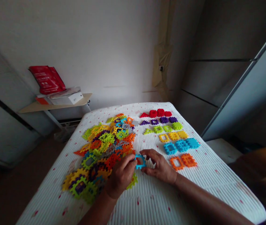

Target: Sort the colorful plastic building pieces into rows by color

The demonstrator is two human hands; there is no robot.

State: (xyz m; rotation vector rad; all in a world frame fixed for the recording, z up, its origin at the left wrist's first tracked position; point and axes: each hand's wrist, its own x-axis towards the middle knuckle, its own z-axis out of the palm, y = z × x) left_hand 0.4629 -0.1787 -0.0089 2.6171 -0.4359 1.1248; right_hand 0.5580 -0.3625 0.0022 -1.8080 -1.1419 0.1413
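A blue square frame building piece (143, 161) is pinched at its left edge by my left hand (121, 176), whose fingers are closed. Something orange shows through the frame's opening; whether it is joined to the frame I cannot tell. My right hand (161, 167) is at the frame's right side, thumb and forefinger spread apart around its corners; firm contact is unclear. Left of the hands lies a heap of mixed interlocking plastic pieces (107, 137). An orange square frame (176, 163) and an orange windowed piece (189, 160) lie just right of my right hand.
Beyond my right hand are rows sorted by colour: blue pieces (182, 146), yellow pieces (174, 136), green pieces (168, 128), purple pieces (164, 120) and red pieces (160, 112). All rest on a white ribbed table cover (151, 203). A side table (86, 97) bears a red bag (46, 79).
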